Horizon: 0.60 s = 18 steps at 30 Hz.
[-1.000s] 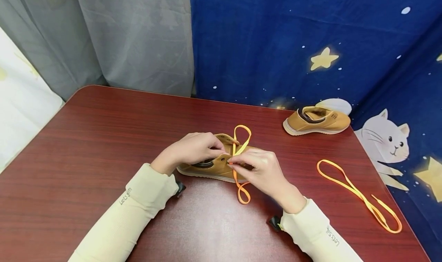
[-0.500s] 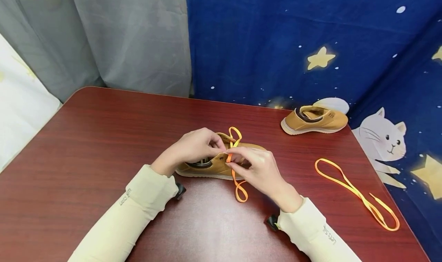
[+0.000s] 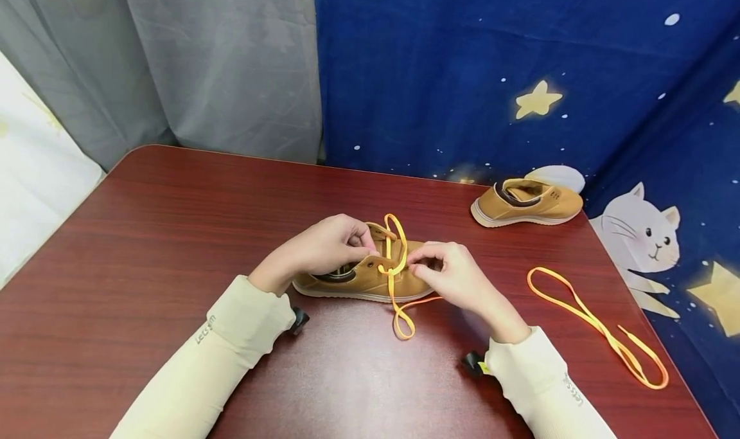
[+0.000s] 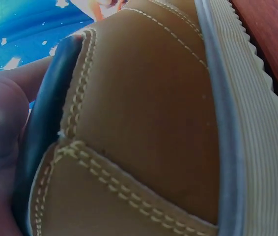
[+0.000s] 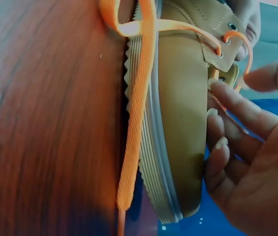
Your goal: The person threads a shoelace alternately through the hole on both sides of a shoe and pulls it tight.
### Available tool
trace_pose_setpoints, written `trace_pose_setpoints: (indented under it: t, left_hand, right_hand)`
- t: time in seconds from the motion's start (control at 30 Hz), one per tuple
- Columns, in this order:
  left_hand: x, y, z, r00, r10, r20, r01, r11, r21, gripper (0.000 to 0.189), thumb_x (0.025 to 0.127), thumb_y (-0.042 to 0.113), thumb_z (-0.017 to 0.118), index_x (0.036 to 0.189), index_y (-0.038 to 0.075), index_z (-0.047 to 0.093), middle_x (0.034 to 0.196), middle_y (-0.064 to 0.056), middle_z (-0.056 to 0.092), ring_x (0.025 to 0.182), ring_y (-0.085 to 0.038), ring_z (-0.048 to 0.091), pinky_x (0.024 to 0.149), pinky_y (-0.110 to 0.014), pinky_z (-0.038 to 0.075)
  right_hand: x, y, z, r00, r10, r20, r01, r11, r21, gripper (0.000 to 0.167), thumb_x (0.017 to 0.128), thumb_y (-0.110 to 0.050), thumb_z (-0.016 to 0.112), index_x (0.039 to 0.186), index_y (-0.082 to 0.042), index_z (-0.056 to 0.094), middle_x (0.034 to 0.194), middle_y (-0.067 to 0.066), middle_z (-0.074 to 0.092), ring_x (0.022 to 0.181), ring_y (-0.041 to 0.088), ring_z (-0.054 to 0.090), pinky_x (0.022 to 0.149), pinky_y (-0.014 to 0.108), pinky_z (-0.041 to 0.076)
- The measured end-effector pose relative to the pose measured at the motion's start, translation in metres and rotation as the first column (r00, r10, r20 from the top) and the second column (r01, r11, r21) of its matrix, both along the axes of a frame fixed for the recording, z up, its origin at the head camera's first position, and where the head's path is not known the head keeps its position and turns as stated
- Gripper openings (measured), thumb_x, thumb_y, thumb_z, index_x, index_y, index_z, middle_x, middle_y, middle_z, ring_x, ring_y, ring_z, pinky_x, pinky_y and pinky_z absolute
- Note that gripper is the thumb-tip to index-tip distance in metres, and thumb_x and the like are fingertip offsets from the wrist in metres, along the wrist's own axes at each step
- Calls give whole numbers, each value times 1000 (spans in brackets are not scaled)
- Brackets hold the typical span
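Observation:
A tan shoe [image 3: 361, 288] with a pale sole sits on the table, its toe to the right. My left hand [image 3: 331, 245] pinches the top of its near eyelet flap between thumb and fingers. An orange shoelace [image 3: 392, 294] runs through eyelets on the flap, with a loop standing over the tongue and a tail hanging to the table. My right hand [image 3: 455, 275] is beside that loop, fingers bent loosely, thumb and index apart. In the right wrist view the thumb tip is right by the lace loop [image 5: 250, 56]. The left wrist view shows the shoe's heel side [image 4: 144, 108].
A matching shoe [image 3: 526, 202] without a lace stands at the back right of the red-brown table [image 3: 173, 233]. Another orange shoelace [image 3: 601, 326] lies folded near the right edge. Grey and blue curtains [image 3: 433, 72] hang behind the table.
My right hand has let go of the lace at the near flap and moved right. The lace loop now leans toward it, and a tail stretches rightward. My left hand stays on the flap.

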<state>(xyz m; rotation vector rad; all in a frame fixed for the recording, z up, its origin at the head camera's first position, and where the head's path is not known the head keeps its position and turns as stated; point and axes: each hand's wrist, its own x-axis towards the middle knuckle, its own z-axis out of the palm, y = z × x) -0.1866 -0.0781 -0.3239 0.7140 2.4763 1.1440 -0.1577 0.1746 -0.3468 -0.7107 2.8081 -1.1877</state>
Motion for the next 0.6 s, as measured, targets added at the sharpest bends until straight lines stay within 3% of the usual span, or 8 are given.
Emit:
trace_pose_setpoints:
  t: [0.1, 0.2, 0.43, 0.6]
  left_hand:
    - [0, 0, 1, 1000, 12, -18, -12, 1000, 2, 10, 96, 16, 67, 87, 14, 72, 70, 4, 64, 64, -10, 49, 63, -26, 40]
    - [0, 0, 2, 999, 41, -22, -41, 999, 9, 11, 96, 20, 68, 88, 13, 71, 69, 5, 62, 64, -10, 51, 63, -27, 42]
    - [1, 1, 2, 988, 85, 127, -105, 982, 160, 12, 101, 13, 60, 95, 3, 61, 77, -4, 70, 66, -11, 62, 62, -27, 55]
    - [1, 2, 2, 981, 105, 161, -139, 966, 217, 10, 101, 11, 59, 98, 2, 62, 81, -5, 73, 67, -12, 64, 61, -27, 55]
  right_hand:
    - [-1, -1, -2, 994, 58, 88, -53, 997, -57, 20, 87, -10, 74, 107, -13, 77, 86, 2, 75, 70, 9, 59, 60, 23, 45]
    - [-2, -5, -4, 988, 84, 127, -66, 988, -140, 24, 87, -13, 78, 111, -13, 76, 92, 3, 77, 73, 9, 63, 59, 24, 45]
    - [-1, -9, -11, 993, 45, 113, -23, 981, -193, 16, 85, -15, 82, 100, -14, 79, 80, 4, 73, 66, 8, 59, 54, 21, 42]
    - [1, -11, -12, 996, 38, 86, -20, 979, -202, 17, 84, -14, 82, 100, -15, 80, 79, 4, 73, 64, 8, 57, 55, 22, 43]
